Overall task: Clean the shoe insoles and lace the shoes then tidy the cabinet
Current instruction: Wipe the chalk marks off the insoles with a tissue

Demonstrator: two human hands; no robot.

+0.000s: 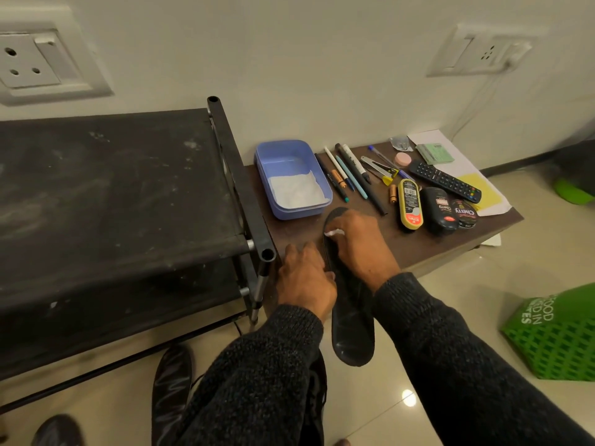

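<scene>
- The person's left hand [304, 278] holds the left edge of a long black insole [352, 320], with its fingers curled around that edge.
- The right hand [357, 243] presses down on the top part of the insole and pinches a small white wipe [334, 233] in its fingertips.
- The insole lies with its toe end on the low brown table [428, 243] and its heel end sticking out over the floor, toward 6 o'clock.
- A blue box [291, 178] sits on the table at 11 o'clock from the right hand, just beside the insole's toe. White wipes lie inside it.
- Pens [346, 178] lie in a row at 12 o'clock from that hand.
- At 2 o'clock are a shoe brush [410, 204], 2 dark polish bottles [439, 214] and a black remote [446, 181].
- A dusty black shoe rack [112, 188] stands at 9 o'clock, touching the table.
- Another black insole [170, 391] lies on the floor at 7 o'clock from the left hand.
- A dark shoe [317, 381] sits on the floor between the sleeves, mostly hidden.
- A green basket [553, 339] stands on the floor at 4 o'clock.
</scene>
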